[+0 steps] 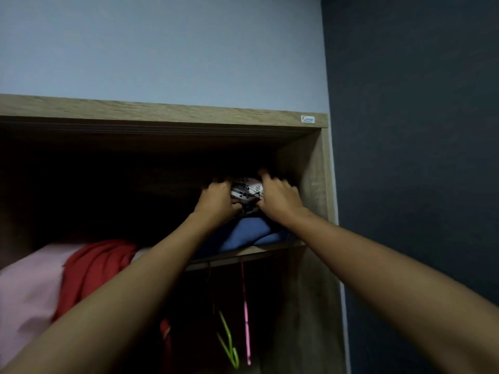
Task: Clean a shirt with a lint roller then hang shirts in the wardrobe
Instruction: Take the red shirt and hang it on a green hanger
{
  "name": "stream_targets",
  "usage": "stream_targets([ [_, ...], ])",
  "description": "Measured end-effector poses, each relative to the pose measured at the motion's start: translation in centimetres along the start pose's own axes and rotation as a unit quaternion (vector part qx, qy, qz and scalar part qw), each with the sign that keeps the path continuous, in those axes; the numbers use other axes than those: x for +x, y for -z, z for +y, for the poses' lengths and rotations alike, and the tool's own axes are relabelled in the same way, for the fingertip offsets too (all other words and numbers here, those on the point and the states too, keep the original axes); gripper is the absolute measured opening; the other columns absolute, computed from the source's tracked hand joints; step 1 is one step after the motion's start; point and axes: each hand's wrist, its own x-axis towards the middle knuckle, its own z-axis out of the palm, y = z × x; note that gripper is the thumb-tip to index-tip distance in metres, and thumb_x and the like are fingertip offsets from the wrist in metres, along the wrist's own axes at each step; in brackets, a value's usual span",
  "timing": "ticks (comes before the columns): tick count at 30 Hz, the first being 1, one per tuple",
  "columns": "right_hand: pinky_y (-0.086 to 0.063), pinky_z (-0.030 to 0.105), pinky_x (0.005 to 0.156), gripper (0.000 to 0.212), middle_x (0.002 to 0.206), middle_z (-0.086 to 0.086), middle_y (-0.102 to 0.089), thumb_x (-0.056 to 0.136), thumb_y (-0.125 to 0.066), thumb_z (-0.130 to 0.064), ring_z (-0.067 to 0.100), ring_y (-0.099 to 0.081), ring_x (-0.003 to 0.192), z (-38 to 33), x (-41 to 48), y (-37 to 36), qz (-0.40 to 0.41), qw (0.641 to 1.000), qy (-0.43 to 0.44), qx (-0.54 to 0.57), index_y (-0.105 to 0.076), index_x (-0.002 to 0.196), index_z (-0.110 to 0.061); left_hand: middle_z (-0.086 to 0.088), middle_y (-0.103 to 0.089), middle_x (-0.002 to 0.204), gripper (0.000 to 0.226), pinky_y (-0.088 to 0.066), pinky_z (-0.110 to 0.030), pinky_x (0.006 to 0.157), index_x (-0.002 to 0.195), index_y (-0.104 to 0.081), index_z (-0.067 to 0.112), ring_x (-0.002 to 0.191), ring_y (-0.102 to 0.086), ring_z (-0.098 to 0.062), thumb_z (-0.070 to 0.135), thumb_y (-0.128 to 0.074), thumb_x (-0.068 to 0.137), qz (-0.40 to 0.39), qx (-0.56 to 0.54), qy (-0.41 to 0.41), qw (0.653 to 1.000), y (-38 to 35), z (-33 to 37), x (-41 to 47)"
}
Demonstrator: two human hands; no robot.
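1. Patterned shirt (247,188): a folded bundle, pale with black print, judged a shirt from the task. High in the wardrobe (162,112), at the right end of the upper shelf (243,252), resting on top of a folded blue cloth (251,233).
2. Left hand (216,199): on the bundle's left side, fingers curled round it, gripping. Right hand (278,197): on its right side, fingers curled over the top edge, gripping too. Fingertips lost in shadow, so depth of hold not readable.
3. Further out on the same shelf: red cloth (94,268) draped over a pink cloth (29,287), well apart from the bundle. Below the shelf: green hanger (228,344) and pink hanger (246,319), both bare, hanging just beside each other.
4. Step judged: taking the bundle down for cleaning. Lint roller not in view. Task judged early, with cleaning and hanging both ahead.
5. Risks from here:
   - Blue cloth dragged off with the bundle, through fabric catching on fabric; better lifted clear than slid forward.
   - Bundle unfolding in mid-air, since gripped only at the two sides with arms stretched overhead.
   - Knuckles of the right hand scraping the wardrobe's side panel, very near.
   - Dim interior: anything tucked behind the bundle unseen and easily knocked.
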Motion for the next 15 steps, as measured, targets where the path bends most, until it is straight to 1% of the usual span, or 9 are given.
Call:
stream_targets([
  [1, -0.047, 0.053, 0.093, 0.071, 0.130, 0.018, -0.059, 0.083, -0.070, -0.034, 0.043, -0.055, 0.120, 0.6, -0.1, -0.2, -0.014, 1.000, -0.012, 0.007, -0.032, 0.142, -0.018, -0.019, -0.066, 0.123, 0.064, -0.056, -0.045, 0.089, 0.134, -0.053, 0.015, 0.109, -0.064, -0.040, 0.040, -0.075, 0.079, -0.006, -0.004, 0.006, 1.000, -0.5, 0.2, 0.1],
  [3, -0.045, 0.052, 0.096, 0.069, 0.135, 0.020, -0.055, 0.086, -0.070, -0.037, 0.042, -0.051, 0.126, 1.3, -0.4, -0.9, -0.055, 0.998, -0.021, 0.012, -0.033, 0.140, -0.013, -0.018, -0.067, 0.121, 0.061, -0.056, -0.046, 0.090, 0.130, -0.056, 0.015, 0.109, -0.064, -0.040, 0.044, -0.073, 0.079, -0.037, 0.001, 0.025, 0.999, -1.1, 0.5, -0.2],
  [5, -0.042, 0.051, 0.099, 0.067, 0.138, 0.019, -0.053, 0.088, -0.066, -0.050, 0.040, -0.048, 0.128, 1.6, -0.7, -1.4, -0.083, 0.996, -0.013, 0.010, -0.038, 0.137, -0.013, -0.018, -0.066, 0.123, 0.054, -0.055, -0.046, 0.092, 0.126, -0.059, 0.015, 0.110, -0.064, -0.040, 0.045, -0.069, 0.081, -0.067, 0.007, 0.041, 0.997, -1.5, 0.1, -0.4],
  [7, -0.040, 0.051, 0.102, 0.070, 0.138, 0.015, -0.053, 0.089, -0.057, -0.063, 0.037, -0.048, 0.128, 1.3, -0.9, -1.2, -0.071, 0.997, 0.006, 0.019, -0.042, 0.138, -0.015, -0.018, -0.066, 0.124, 0.051, -0.055, -0.044, 0.092, 0.124, -0.060, 0.016, 0.109, -0.064, -0.040, 0.046, -0.067, 0.083, -0.079, 0.002, 0.042, 0.996, -1.5, -0.5, -0.6],
  [8, -0.039, 0.053, 0.104, 0.068, 0.139, 0.013, -0.053, 0.091, -0.052, -0.064, 0.036, -0.048, 0.128, 0.9, -1.0, -1.0, -0.050, 0.998, 0.025, 0.023, -0.043, 0.139, -0.017, -0.018, -0.066, 0.124, 0.051, -0.055, -0.044, 0.091, 0.124, -0.060, 0.016, 0.109, -0.064, -0.040, 0.048, -0.067, 0.085, -0.079, -0.002, 0.037, 0.996, -1.3, -0.8, -0.7],
  [10, -0.039, 0.054, 0.105, 0.055, 0.139, 0.011, -0.054, 0.096, -0.046, -0.055, 0.034, -0.049, 0.128, 0.1, -1.2, -0.7, -0.030, 0.997, 0.065, 0.025, -0.044, 0.139, -0.020, -0.017, -0.067, 0.124, 0.055, -0.054, -0.044, 0.091, 0.125, -0.060, 0.017, 0.110, -0.064, -0.039, 0.054, -0.067, 0.085, -0.078, -0.014, 0.029, 0.996, -0.8, -1.3, -1.0],
  [12, -0.042, 0.053, 0.102, 0.044, 0.137, 0.013, -0.055, 0.098, -0.046, -0.045, 0.036, -0.052, 0.126, -0.6, -1.2, -0.4, -0.069, 0.994, 0.084, 0.002, -0.048, 0.134, -0.019, -0.013, -0.067, 0.123, 0.057, -0.055, -0.045, 0.091, 0.126, -0.060, 0.021, 0.108, -0.065, -0.036, 0.057, -0.067, 0.084, -0.082, -0.022, 0.022, 0.996, -0.1, -1.5, -1.5],
  [14, -0.042, 0.052, 0.101, 0.042, 0.137, 0.014, -0.056, 0.098, -0.048, -0.044, 0.038, -0.052, 0.126, -1.5, -1.2, -0.1, -0.101, 0.992, 0.079, -0.017, -0.051, 0.131, -0.018, -0.009, -0.069, 0.118, 0.053, -0.057, -0.046, 0.089, 0.123, -0.061, 0.025, 0.103, -0.066, -0.031, 0.057, -0.067, 0.081, -0.083, -0.019, 0.021, 0.996, 0.7, -2.1, -2.0],
  [15, -0.042, 0.053, 0.101, 0.043, 0.137, 0.014, -0.055, 0.098, -0.049, -0.044, 0.038, -0.051, 0.126, -2.0, -1.2, 0.1, -0.096, 0.993, 0.074, -0.007, -0.051, 0.132, -0.018, -0.008, -0.070, 0.116, 0.051, -0.057, -0.046, 0.087, 0.121, -0.062, 0.025, 0.101, -0.067, -0.029, 0.056, -0.067, 0.081, -0.081, -0.014, 0.024, 0.996, 1.2, -2.5, -2.2],
])
